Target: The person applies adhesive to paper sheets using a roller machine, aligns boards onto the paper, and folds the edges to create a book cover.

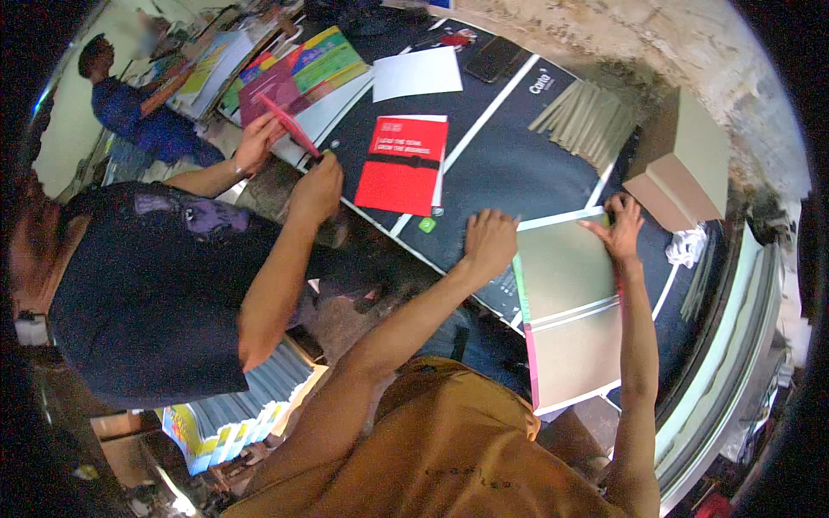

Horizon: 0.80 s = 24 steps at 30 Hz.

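resting by the upper left corner of the board-lined cover [566, 276], your left hand [490, 237] has bent fingers, their grip impossible to tell; your right hand [623, 231] spreads thumb from fingers at the upper right. the cover lies on the desk [492, 177], near the brown block [691, 160].

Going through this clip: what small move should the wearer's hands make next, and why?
I'd probably smooth down the white strip along the far edge of the open cover. The left hand is by that edge's left end and the right hand is at its right end, so both corners seem within easy reach.
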Available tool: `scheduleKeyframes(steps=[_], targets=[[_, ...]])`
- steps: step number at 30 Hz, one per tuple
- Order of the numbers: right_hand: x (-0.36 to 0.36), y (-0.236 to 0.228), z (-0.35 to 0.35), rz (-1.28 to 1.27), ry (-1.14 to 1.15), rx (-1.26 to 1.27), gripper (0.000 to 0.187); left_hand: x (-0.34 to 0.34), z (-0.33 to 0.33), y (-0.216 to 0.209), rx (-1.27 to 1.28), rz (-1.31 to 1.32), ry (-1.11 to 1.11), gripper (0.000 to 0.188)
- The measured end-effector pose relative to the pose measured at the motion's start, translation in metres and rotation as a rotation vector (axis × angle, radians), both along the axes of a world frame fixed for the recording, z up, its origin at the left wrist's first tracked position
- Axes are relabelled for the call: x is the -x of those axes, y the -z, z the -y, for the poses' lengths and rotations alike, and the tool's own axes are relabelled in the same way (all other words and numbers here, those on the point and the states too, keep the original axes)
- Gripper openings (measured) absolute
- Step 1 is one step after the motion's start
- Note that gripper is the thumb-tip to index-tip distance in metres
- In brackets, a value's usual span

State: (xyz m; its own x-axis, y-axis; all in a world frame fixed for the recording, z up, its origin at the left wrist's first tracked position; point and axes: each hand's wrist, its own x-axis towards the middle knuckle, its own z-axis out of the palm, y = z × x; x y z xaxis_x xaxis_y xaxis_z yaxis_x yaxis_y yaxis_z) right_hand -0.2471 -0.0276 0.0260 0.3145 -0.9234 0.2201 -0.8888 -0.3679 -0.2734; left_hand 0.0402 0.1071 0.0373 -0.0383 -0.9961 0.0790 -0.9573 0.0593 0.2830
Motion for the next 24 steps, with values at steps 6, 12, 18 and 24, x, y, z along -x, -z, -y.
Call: scheduleKeyframes(steps=[6,12,18,24], targets=[[0.014,-0.006,-0.015,0.089,-0.01,0.017,0.072,0.026,-0.042,-0.009,-0.211,-1.594,-0.474,0.044],[0.016,-0.002,-0.014,0.129,-0.003,0.025,0.073,0.013,-0.024,0.002,-0.342,-2.061,-0.762,0.051],[0.024,0.003,-0.011,0.123,-0.051,0.107,0.073,0.02,-0.017,0.011,-0.434,-2.197,-0.636,0.048],[0.023,0.002,-0.012,0.124,0.007,0.048,0.076,0.01,-0.01,0.033,-0.473,-2.236,-0.672,0.031]])
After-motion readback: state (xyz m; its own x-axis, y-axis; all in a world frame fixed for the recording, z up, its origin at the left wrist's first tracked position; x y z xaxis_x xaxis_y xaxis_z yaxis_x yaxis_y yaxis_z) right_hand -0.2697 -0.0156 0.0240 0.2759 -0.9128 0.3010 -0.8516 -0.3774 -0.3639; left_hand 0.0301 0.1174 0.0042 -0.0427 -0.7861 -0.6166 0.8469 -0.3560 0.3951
